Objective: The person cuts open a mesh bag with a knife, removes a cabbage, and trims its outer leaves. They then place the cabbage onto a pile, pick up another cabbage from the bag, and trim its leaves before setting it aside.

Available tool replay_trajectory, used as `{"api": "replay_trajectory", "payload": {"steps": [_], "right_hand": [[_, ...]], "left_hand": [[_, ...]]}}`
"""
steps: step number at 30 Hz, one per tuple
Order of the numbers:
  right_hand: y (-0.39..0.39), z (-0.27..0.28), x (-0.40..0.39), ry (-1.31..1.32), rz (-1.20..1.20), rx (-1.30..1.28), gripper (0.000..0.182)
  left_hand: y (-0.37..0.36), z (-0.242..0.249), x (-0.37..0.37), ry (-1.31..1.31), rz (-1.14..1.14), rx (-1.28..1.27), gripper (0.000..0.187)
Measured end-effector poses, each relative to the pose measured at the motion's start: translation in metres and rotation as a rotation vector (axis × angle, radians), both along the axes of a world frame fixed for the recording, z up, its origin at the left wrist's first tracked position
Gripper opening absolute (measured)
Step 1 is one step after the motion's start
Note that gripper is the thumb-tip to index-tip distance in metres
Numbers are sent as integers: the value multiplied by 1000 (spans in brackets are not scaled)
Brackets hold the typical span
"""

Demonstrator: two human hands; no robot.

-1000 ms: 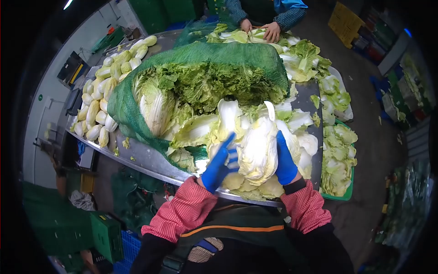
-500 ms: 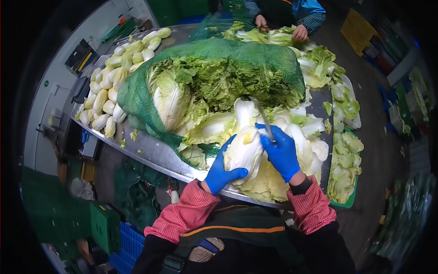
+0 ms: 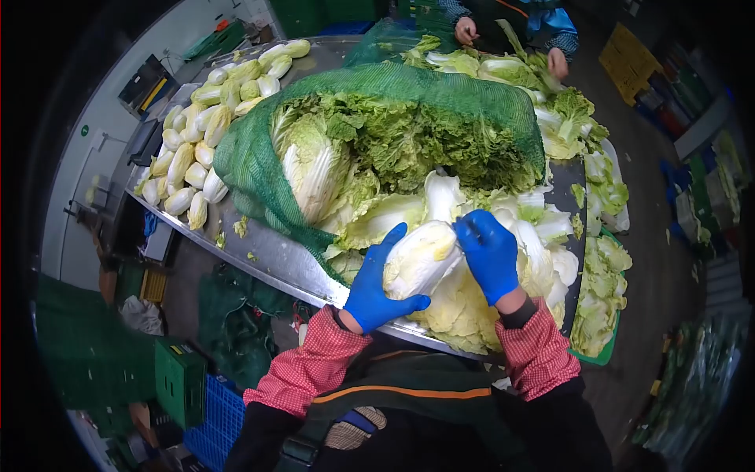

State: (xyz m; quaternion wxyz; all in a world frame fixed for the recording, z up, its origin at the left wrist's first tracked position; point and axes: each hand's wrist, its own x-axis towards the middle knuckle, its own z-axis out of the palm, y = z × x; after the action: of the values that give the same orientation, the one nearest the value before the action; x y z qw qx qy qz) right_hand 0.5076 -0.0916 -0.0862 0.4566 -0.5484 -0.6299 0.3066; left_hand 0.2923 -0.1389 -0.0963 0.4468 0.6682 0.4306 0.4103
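Observation:
My left hand (image 3: 376, 282), in a blue glove, is wrapped round a trimmed Chinese cabbage (image 3: 417, 266) with pale, yellowish leaves. My right hand (image 3: 489, 256), also gloved in blue, is closed against the cabbage's upper right end. The knife it gripped a moment ago is now almost wholly hidden by the fingers. Beneath both hands lie loose cabbage leaves (image 3: 456, 311). Just beyond, a green mesh sack (image 3: 377, 82) lies open towards me, with leafy untrimmed Chinese cabbages (image 3: 314, 169) inside.
Trimmed cabbages (image 3: 181, 161) are piled at the left of the metal table (image 3: 263, 259). A green crate (image 3: 604, 352) heaped with leaves stands at the right edge. Across the table, a co-worker's hands (image 3: 557, 64) are over more leaves. Green and blue crates (image 3: 179, 385) stand on the floor.
My right hand has turned at the cabbage's end, and the knife blade has gone from plain sight. The cabbage has tilted slightly. The co-worker's hands have moved apart.

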Motion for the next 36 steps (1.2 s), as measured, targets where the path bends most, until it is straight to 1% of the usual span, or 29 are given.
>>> {"api": "replay_trajectory", "payload": {"steps": [2, 3, 6, 7, 9, 10, 11, 14, 17, 20, 21, 24, 25, 27, 29, 30, 31, 32, 34, 35, 36], "right_hand": [[15, -15, 3, 356, -60, -257, 18], [14, -5, 10, 386, -62, -499, 26], [-4, 3, 2, 64, 65, -32, 37], [-15, 24, 3, -43, 160, -50, 46], [-15, 34, 6, -193, 278, 88, 48], [-14, 35, 9, -270, 332, 157, 49], [-11, 34, 11, -225, 380, 179, 50], [-11, 35, 15, -337, 425, 277, 40], [-16, 29, 7, -370, 296, 339, 26], [-16, 7, 6, -443, 125, 249, 23], [-9, -1, 6, -502, 49, 349, 26], [-3, -6, 21, 111, -66, -559, 31], [-7, -6, 25, 13, -93, -524, 41], [-21, 0, 27, 229, 2, -499, 47], [-34, 6, 24, 412, 131, -479, 53], [-40, 14, 14, 368, 150, -444, 50], [-38, 8, 11, 448, 177, -470, 50], [-32, -2, 9, 526, 206, -495, 51], [-22, -4, 6, 1019, 148, -635, 55], [-31, -1, 7, 1356, 194, -733, 57], [-32, -4, 7, 1341, 167, -692, 55]], "left_hand": [[-1, -6, 1, -123, -27, -65, 110], [0, -8, 1, -184, -41, -96, 110], [4, -2, -3, -328, -50, -243, 109], [5, -5, -7, -285, -78, -243, 108], [11, -8, -17, -198, -142, -240, 107], [13, -5, -20, -204, -181, -272, 106], [13, 1, -22, -212, -222, -305, 105], [12, 19, -23, -210, -287, -376, 104], [10, 18, -22, -203, -296, -383, 103], [7, 1, -20, -157, -281, -337, 102], [7, 1, -18, -134, -275, -314, 102], [-1, 15, -11, -274, -352, -293, 103], [0, 14, -9, -273, -292, -284, 105], [-1, 12, -5, -272, -164, -270, 110], [2, 3, -3, -108, -96, -160, 112], [2, 0, -1, -26, -65, -107, 113], [0, 1, 2, 67, -60, 26, 105], [-1, 2, 1, -91, -95, -107, 101], [-1, 8, -4, -413, -164, -371, 92], [1, 15, -6, -488, -150, -510, 77], [3, 14, -9, -557, -120, -556, 75]]}}
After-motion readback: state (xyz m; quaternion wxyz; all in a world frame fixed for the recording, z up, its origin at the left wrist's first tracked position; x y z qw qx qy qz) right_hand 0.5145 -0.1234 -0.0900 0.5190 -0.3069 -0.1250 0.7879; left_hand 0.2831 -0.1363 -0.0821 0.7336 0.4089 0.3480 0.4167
